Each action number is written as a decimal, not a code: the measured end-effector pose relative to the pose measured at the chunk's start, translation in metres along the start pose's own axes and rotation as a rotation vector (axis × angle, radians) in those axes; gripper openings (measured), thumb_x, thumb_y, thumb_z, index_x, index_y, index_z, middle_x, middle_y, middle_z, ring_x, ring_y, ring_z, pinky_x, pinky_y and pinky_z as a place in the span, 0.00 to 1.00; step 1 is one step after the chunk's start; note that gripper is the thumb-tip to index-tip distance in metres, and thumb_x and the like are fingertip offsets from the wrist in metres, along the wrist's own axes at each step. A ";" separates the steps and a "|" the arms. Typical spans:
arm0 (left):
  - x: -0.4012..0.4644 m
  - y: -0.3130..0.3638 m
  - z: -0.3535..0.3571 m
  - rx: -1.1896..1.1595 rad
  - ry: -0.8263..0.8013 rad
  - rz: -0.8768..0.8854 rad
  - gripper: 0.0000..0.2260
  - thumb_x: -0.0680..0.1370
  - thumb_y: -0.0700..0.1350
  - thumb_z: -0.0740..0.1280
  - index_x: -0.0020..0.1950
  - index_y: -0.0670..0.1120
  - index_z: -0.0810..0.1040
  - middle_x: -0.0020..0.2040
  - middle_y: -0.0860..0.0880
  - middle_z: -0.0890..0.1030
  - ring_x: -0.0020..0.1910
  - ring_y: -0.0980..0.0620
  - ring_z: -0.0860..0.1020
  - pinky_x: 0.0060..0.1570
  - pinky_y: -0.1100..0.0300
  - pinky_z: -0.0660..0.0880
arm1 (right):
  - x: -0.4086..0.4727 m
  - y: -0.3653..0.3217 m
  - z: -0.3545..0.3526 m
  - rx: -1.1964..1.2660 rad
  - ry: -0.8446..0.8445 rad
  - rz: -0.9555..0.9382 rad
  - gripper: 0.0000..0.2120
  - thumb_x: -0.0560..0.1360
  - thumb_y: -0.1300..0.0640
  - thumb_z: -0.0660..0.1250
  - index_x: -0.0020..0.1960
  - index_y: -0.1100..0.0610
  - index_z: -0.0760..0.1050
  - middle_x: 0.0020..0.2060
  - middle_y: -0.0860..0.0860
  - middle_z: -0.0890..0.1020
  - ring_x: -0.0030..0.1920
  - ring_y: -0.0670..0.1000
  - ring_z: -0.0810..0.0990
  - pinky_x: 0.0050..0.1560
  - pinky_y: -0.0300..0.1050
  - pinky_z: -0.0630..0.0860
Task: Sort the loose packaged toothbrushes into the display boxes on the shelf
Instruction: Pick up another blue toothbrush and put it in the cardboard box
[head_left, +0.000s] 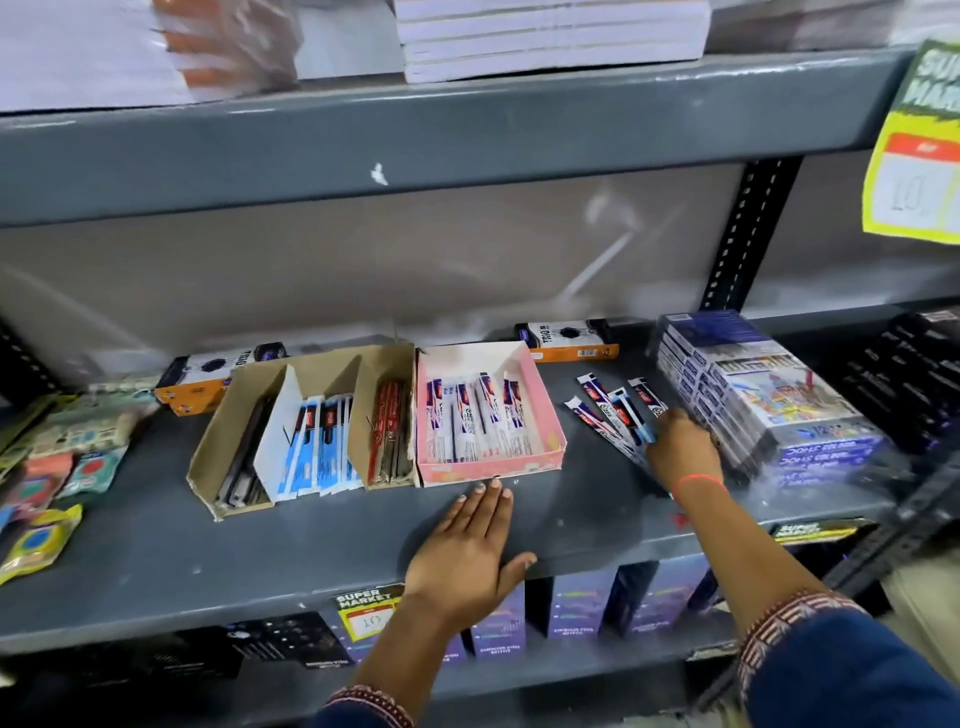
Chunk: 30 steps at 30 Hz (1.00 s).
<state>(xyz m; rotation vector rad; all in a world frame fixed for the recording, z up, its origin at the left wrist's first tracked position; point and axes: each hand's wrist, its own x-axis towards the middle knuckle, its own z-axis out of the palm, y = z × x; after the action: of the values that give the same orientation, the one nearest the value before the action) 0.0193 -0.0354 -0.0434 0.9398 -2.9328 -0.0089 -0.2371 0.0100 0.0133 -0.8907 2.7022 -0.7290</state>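
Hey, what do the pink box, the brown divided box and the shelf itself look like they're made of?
Pink open-top display box: thin printed cardboard, matte, with a slightly dented front edge. Brown divided display box: plain kraft cardboard, with raw brown faces and folded partitions. Grey shelf: probably painted metal, smooth with a dull sheen, small paint chips and a perforated upright behind.

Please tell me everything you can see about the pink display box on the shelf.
The pink display box is an open tray that looks like thin cardboard, pink outside and white inside, with a low front wall and a higher back. It stands upright on the grey shelf, and its left side appears to touch the brown cardboard box. Inside, white packaged toothbrushes with red and blue print lean side by side. The left hand lies flat just in front of it, fingertips near its front wall.
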 end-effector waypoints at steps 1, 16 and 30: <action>0.000 0.000 0.000 0.003 -0.002 -0.001 0.32 0.78 0.63 0.42 0.74 0.45 0.39 0.76 0.47 0.42 0.73 0.52 0.39 0.63 0.62 0.28 | 0.003 0.001 0.000 0.035 -0.013 0.022 0.13 0.71 0.69 0.61 0.55 0.69 0.72 0.52 0.70 0.80 0.56 0.67 0.78 0.55 0.54 0.75; 0.000 -0.001 0.001 0.008 0.016 -0.011 0.33 0.76 0.65 0.39 0.75 0.46 0.41 0.77 0.47 0.45 0.73 0.52 0.41 0.65 0.60 0.33 | -0.060 -0.038 -0.031 1.249 -0.213 0.096 0.13 0.71 0.73 0.64 0.33 0.58 0.74 0.18 0.44 0.79 0.28 0.46 0.75 0.30 0.36 0.68; -0.012 -0.030 -0.012 -0.084 0.043 -0.041 0.40 0.70 0.67 0.33 0.75 0.45 0.51 0.76 0.47 0.53 0.74 0.51 0.52 0.69 0.61 0.44 | -0.133 -0.065 -0.030 1.342 -0.296 -0.030 0.11 0.71 0.71 0.67 0.36 0.57 0.77 0.25 0.45 0.82 0.33 0.46 0.74 0.37 0.37 0.70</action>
<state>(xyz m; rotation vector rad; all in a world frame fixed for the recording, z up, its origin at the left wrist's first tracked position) 0.0471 -0.0523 -0.0324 0.9747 -2.8488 -0.1117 -0.1082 0.0567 0.0777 -0.5512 1.3653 -1.8268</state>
